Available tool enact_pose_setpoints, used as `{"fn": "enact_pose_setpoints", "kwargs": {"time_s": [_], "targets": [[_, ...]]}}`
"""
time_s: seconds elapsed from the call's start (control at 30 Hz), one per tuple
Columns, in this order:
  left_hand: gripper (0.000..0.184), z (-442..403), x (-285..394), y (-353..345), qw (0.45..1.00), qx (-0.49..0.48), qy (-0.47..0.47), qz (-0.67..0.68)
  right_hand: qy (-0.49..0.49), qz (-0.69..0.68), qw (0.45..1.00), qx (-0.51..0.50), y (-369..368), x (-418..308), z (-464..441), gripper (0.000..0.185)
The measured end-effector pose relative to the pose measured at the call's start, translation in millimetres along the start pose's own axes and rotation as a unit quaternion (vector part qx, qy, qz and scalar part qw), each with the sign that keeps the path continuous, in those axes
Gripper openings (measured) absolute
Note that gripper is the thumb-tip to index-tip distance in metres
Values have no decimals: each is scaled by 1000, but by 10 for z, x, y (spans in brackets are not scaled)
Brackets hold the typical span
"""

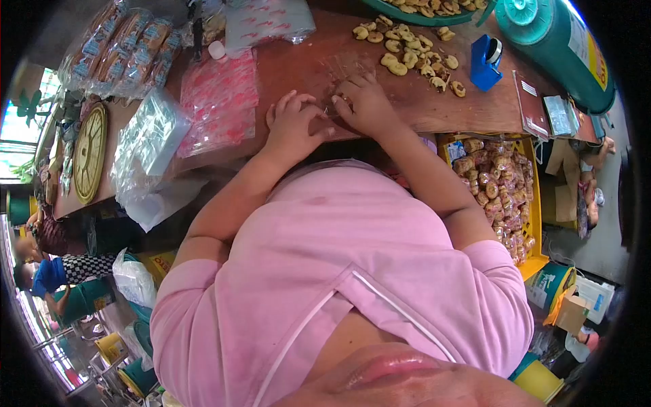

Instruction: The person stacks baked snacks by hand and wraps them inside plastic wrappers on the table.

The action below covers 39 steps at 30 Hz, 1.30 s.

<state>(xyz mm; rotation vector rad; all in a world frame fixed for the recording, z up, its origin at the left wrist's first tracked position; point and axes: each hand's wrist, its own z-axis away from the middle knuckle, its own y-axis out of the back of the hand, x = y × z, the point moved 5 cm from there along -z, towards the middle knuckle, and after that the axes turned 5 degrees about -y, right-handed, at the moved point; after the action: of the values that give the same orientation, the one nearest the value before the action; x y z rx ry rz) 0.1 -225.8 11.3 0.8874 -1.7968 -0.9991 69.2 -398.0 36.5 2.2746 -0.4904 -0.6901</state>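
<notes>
My left hand (297, 122) rests at the front of the brown table (305, 68), its fingers bent and apart with nothing visible in them. Beside it, my right hand (366, 105) has its fingers bent over thin clear plastic film (344, 70) that looks like a bag, thumb tucked in toward it. The film's outline is hard to make out. Beyond my right hand lies a loose pile of curled brown-and-cream cookies (407, 53). Pink-printed plastic bags (220, 102) lie flat to the left of my left hand.
A blue tape dispenser (485, 62) and a large green container (553, 47) stand at right. Below the edge, a yellow crate (534, 197) holds packed cookies. Clear bags (152, 129) and wrapped bread-like packs (125, 44) lie left. A green basin (434, 17) is behind.
</notes>
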Motion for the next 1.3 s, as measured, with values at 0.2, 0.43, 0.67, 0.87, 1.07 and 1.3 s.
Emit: {"fn": "enact_pose_setpoints", "kwargs": {"time_s": [0.2,0.43,0.67,0.87,1.07,1.3], "targets": [[16,-190,94,113,990,97,-98,2,-32,-29,998,-37,-20,19,18,22],[20,-505,8,-161,997,-38,-17,58,3,8,1000,-23,-6,3,22,19],[40,-527,-51,-284,999,1,-31,-26,1,-9,1000,-12,-1,-58,36,22],[38,-643,-126,-245,997,-35,-31,-61,-2,-2,998,-70,-29,-13,48,16],[26,-680,-157,-166,996,-43,-34,-73,8,5,996,-87,10,-29,10,23],[22,-665,-403,84,988,130,13,-78,-21,131,974,-181,-172,-4,-13,33]]}}
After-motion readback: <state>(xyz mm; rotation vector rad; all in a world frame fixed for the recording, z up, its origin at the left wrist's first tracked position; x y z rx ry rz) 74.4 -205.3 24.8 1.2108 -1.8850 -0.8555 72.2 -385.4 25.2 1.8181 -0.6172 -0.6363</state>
